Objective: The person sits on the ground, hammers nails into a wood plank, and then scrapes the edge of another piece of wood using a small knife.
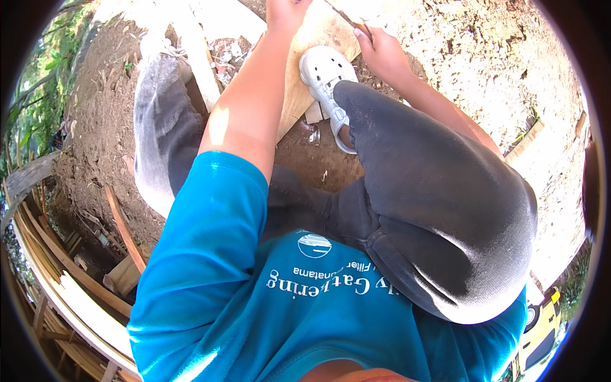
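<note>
At the top edge is my left hand [286, 14], partly cut off by the frame. Its fingers look curled, with a small dark bit of something beside them that I cannot make out. My right hand [384, 56] is closed, thumb pressed on the end of a thin, long brown strip [356, 23] that runs up and left out of the picture. Whether it is a tool or a piece of wood I cannot tell. Below both hands lies a pale wooden board [294, 95], brightly sunlit. My foot in a white clog [326, 67] rests on it.
Another pale plank [197, 57] lies left of my left forearm, by my other foot. Small scraps [312, 134] are scattered on the brown soil [318, 167]. Long timber strips [89, 312] are stacked at lower left. A yellow vehicle [541, 331] stands at lower right.
</note>
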Demonstrator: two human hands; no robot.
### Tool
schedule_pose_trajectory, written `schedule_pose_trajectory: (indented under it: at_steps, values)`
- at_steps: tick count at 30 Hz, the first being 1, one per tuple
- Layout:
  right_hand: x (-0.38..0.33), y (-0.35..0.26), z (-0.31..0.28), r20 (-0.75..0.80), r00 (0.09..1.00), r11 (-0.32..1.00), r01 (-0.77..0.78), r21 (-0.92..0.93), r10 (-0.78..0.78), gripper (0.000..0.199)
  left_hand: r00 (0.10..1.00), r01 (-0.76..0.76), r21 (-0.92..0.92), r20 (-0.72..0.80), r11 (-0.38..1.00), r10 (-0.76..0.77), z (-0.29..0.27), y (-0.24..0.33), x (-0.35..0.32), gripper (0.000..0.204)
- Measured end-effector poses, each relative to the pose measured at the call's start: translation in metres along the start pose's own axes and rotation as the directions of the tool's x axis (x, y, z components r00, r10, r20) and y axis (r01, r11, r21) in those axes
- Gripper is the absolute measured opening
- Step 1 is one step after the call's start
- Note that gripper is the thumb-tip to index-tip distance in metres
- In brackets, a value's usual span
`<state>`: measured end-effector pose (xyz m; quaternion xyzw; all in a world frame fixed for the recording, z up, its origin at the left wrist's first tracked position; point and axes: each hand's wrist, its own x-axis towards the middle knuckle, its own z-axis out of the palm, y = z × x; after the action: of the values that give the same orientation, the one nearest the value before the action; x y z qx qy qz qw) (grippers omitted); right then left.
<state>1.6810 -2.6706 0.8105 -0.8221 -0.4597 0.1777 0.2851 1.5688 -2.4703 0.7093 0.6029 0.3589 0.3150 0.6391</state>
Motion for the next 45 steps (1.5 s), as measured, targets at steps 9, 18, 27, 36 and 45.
schedule_pose_trajectory:
  at_steps: [9,18,27,36,45]
  values:
    - [0.009,-0.026,-0.018,0.214,0.971,0.994,-0.112,0.016,0.106,0.046,1.000,0.009,0.103,0.001,0.995,-0.009,-0.010,0.002,-0.001,0.006]
    - [0.007,-0.031,-0.022,0.191,0.962,0.970,-0.219,0.107,0.196,0.040,0.996,-0.084,0.191,0.003,0.978,0.085,-0.008,0.017,-0.004,0.006]
    - [0.001,-0.028,-0.013,0.130,0.985,0.977,-0.133,0.169,0.112,0.037,0.991,-0.131,0.338,0.019,0.932,0.133,-0.014,0.016,-0.007,0.008]
    - [0.008,-0.019,-0.013,0.238,0.965,0.992,-0.120,0.046,0.106,0.041,1.000,-0.011,0.209,0.025,0.978,0.006,-0.010,0.012,-0.004,0.005]
    - [0.000,0.006,0.004,0.059,0.998,0.999,0.015,0.043,-0.018,0.039,0.999,0.008,0.161,0.032,0.987,-0.013,-0.001,0.006,0.000,0.004]
